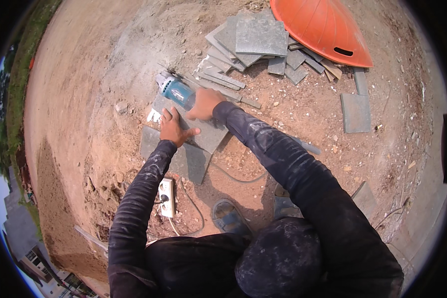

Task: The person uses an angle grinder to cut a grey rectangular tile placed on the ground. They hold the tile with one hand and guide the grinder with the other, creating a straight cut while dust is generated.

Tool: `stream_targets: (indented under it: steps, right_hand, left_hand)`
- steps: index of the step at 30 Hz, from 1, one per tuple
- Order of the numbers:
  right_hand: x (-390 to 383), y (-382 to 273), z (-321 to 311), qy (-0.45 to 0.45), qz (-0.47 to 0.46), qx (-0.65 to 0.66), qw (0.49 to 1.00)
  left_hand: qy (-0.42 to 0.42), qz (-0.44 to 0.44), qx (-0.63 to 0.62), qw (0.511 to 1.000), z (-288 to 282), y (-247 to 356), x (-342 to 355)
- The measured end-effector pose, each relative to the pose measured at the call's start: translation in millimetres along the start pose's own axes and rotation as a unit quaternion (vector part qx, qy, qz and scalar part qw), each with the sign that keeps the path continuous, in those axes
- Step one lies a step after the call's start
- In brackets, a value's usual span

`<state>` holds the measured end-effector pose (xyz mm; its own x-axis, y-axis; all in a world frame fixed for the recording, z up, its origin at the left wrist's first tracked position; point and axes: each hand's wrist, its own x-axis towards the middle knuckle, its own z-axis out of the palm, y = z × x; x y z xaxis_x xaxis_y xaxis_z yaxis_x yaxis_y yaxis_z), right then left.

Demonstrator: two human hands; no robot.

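Note:
My right hand (206, 103) is wrapped round the rear of a teal angle grinder (177, 93), whose silver head points to the far left. Its disc is hard to make out from here. Flat on a grey tile (209, 135) lies my left hand (174, 129), fingers and thumb apart, just nearer than the grinder. That tile rests partly over another grey tile (186, 161). Narrow cut strips (218, 85) of tile lie just beyond my right hand.
A pile of grey tiles (260, 37) sits beyond my hands, beside an upturned orange basin (328, 30). One loose tile (356, 113) lies at right. Near my sandalled feet is a white power strip (167, 197) with a plug, and a cable (238, 180) crosses the dirt.

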<state>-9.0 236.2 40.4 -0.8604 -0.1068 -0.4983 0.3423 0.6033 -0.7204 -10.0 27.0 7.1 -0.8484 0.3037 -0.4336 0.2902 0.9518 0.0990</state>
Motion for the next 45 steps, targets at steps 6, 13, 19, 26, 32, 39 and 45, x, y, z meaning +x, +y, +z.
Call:
stream_targets:
  steps: [6,13,19,26,32,39,45]
  right_hand:
    - [-11,5,-2,0.000,0.005,-0.002,1.000]
    - [-24,5,-6,-0.006,0.013,-0.009,1.000]
    - [-27,15,1,0.027,0.001,-0.011,1.000]
    - [-37,16,-2,0.007,-0.002,-0.029,1.000]
    - [-50,19,-6,0.017,0.000,-0.037,0.999]
    - [-54,27,-4,0.011,0.006,-0.044,0.999]
    - [-52,21,-5,0.006,0.015,-0.037,0.999]
  left_hand:
    - [-0.008,-0.005,0.002,1.000,0,3,1]
    - [-0.009,-0.010,0.011,1.000,0,1,1]
    - [-0.002,-0.006,0.007,1.000,2,0,2]
    - [-0.001,-0.008,0.010,1.000,0,0,0]
    - [-0.001,-0.007,0.016,1.000,-1,1,0]
    - [-0.003,-0.003,-0.003,1.000,-4,5,-1]
    - [0.000,-0.005,0.009,1.000,-3,2,-1]
